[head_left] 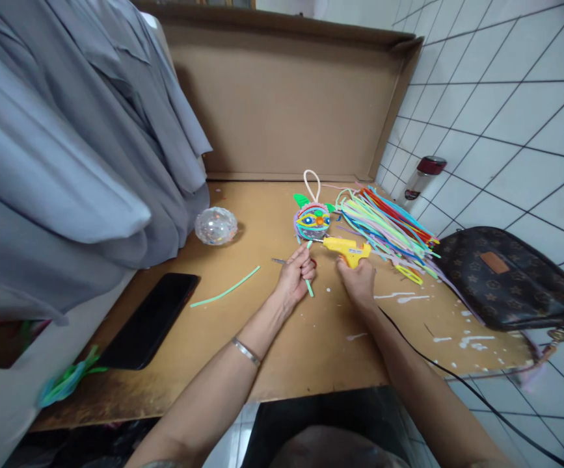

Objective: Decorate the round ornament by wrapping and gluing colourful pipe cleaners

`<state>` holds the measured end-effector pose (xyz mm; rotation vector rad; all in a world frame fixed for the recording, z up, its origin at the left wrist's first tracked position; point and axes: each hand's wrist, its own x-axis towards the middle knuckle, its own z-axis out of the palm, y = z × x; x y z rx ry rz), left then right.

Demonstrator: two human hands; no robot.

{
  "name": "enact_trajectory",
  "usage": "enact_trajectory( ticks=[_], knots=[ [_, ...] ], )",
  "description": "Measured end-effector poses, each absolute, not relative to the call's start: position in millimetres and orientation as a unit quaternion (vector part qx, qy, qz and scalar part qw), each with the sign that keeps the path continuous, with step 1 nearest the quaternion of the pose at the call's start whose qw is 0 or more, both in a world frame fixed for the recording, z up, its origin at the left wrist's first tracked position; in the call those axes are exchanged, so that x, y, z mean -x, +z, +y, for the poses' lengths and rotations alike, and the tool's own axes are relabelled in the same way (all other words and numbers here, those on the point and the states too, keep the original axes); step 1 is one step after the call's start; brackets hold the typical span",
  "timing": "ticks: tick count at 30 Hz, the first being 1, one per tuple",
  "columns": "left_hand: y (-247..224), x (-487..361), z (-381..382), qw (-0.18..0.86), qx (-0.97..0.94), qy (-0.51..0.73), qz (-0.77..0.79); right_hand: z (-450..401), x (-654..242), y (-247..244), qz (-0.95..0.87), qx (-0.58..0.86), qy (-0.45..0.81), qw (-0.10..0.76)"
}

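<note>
My left hand [296, 276] is closed around a light green pipe cleaner [309, 288], whose ends stick out above and below the fingers. In my right hand [356, 278] is a yellow glue gun [343, 246], its nozzle pointing left at the pipe cleaner's upper end. Whether the tip touches it I cannot tell. Just behind stands a decorated ball [313, 221] with a colourful face, green leaf-like ears and a white loop on top. Scissors [278, 260] lie partly hidden behind my left hand. Another light green pipe cleaner [226, 287] rests on the table to the left.
A clear ball [216, 226] and a black phone [149, 320] are on the left, near hanging grey cloth [91, 130]. On the right lie many-coloured pipe cleaners [384, 221], a bottle [421, 181] and a brown bag [510, 276]. The gun's black cord [438, 367] trails right. Cardboard [282, 97] stands behind.
</note>
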<state>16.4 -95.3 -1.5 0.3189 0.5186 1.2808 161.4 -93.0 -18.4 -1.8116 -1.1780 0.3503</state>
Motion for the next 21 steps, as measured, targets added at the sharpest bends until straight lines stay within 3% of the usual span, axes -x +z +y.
enact_trajectory(
  ticks=[21],
  knots=[
    [-0.4,-16.6,-96.6,0.764,-0.125,0.591,0.228,-101.7,-151.3,-10.1,-0.495,0.747,0.143,0.420]
  ],
)
